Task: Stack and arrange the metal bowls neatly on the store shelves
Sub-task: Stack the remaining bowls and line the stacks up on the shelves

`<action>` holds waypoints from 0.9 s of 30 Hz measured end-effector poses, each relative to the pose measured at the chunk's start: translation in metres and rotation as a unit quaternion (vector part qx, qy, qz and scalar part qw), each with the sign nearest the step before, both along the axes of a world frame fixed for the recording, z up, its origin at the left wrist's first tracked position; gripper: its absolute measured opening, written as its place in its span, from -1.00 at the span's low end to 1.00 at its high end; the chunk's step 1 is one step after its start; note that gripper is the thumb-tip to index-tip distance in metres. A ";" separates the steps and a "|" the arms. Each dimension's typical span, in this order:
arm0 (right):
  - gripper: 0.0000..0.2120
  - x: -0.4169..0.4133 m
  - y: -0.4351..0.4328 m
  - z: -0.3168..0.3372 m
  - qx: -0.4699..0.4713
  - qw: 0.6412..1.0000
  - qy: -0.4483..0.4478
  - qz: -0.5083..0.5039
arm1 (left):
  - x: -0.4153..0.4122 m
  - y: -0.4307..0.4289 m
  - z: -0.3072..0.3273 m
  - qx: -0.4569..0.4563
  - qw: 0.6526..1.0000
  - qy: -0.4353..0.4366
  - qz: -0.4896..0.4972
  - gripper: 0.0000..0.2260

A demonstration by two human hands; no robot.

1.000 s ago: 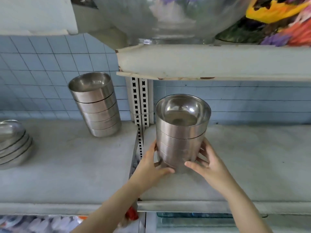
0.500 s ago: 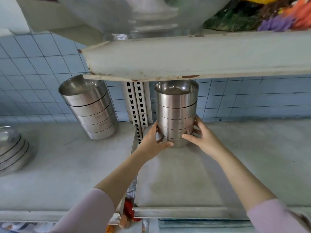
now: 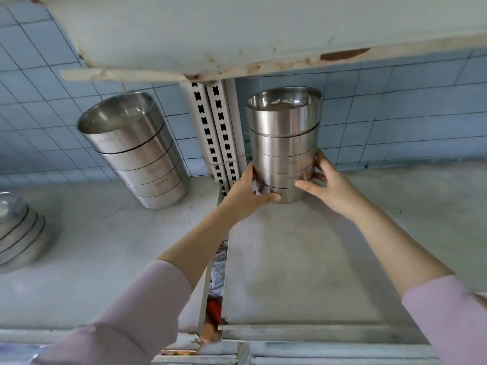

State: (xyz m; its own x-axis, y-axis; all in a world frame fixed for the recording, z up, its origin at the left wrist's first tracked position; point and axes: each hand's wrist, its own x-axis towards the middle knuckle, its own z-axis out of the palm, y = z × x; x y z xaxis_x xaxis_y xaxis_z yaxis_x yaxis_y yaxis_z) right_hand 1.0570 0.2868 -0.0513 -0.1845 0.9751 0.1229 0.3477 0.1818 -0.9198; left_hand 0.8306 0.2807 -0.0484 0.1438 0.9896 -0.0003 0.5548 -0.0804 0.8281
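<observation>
Bowl stack, gripped by left hand and right hand, stands beside slotted upright.

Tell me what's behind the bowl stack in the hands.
Blue wall tiles are behind the stack, with the slotted upright just to its left. The stack covers the tiles directly behind it and the line where the wall meets the shelf.

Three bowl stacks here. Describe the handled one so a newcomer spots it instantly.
Find the slotted post on the tiled wall; the bowl stack is just right of it. Unlike the leaning stack left of the post and the flatter stack far left, the left hand and right hand grip its base.
</observation>
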 end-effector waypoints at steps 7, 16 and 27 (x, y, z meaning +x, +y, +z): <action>-0.14 0.001 0.001 -0.005 0.003 1.000 0.011 0.008 | 0.000 -0.001 -0.005 0.003 1.000 -0.006 0.004 -0.21; -0.47 -0.002 -0.046 -0.003 -0.002 0.983 0.097 -0.156 | -0.030 -0.037 -0.017 0.011 0.998 0.004 0.069 -0.20; -0.24 -0.067 -0.065 0.068 0.186 0.950 0.036 -0.250 | -0.173 -0.101 0.009 0.401 0.868 0.059 0.287 -0.36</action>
State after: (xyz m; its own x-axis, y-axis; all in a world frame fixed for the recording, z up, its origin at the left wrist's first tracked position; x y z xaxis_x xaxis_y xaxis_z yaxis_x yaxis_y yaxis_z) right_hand 0.9899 0.2222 0.0164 0.3116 0.8255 0.4706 0.4148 0.3274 -0.8490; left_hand 0.6579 0.1795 -0.0390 -0.3282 0.5872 0.7400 0.7706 -0.2867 0.5693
